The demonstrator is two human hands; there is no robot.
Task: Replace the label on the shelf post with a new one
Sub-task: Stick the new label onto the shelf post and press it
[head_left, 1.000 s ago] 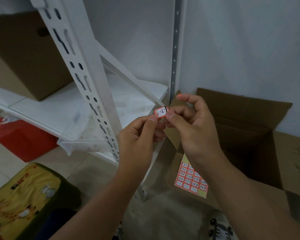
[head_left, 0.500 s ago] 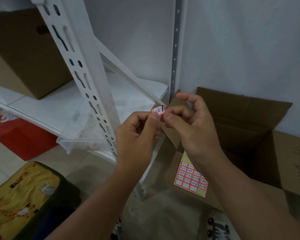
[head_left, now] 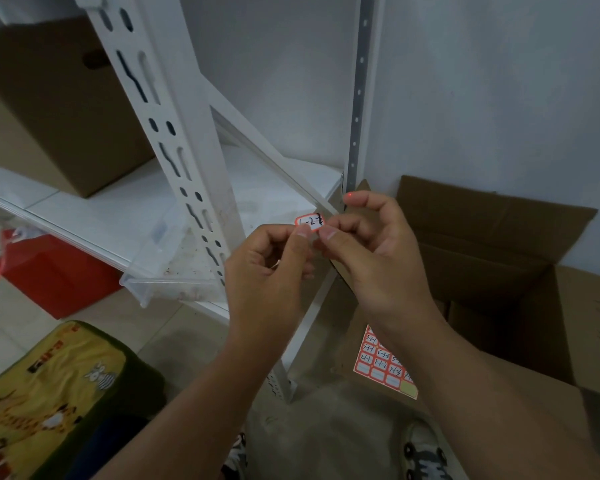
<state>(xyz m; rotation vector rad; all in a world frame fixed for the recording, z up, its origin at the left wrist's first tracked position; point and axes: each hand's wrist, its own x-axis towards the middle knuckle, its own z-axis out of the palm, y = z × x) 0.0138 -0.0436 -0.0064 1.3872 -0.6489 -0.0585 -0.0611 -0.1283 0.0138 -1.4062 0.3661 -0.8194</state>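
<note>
- Handwriting on the label (head_left: pixel 310 223) is only partly readable: dashes and a "2" show, and a black scrawl at its right end cannot be made out; its lower edge is hidden behind the thumbs.
- Part of the sticker sheet (head_left: pixel 378 362) is covered by the right forearm, so only its left columns show, and their small writing is hard to read.
- Left hand (head_left: pixel 267 268) has its fingers curled in, with thumb and forefinger pinching the label's lower left corner.
- Right hand (head_left: pixel 371 247) pinches the label's lower right between thumb and a bent finger; its forefinger arches above, free of the label, and its remaining fingers are curled.
- Label is small, white, with an orange-red rounded border, and is held in the air just right of the front shelf post (head_left: pixel 174 140), not touching it.
- Front shelf post is white, perforated with slots and holes, and leans across the view; whether any label is stuck on it cannot be told.
- Sticker sheet leans against the open cardboard box (head_left: pixel 499 244), below the hands.
</note>
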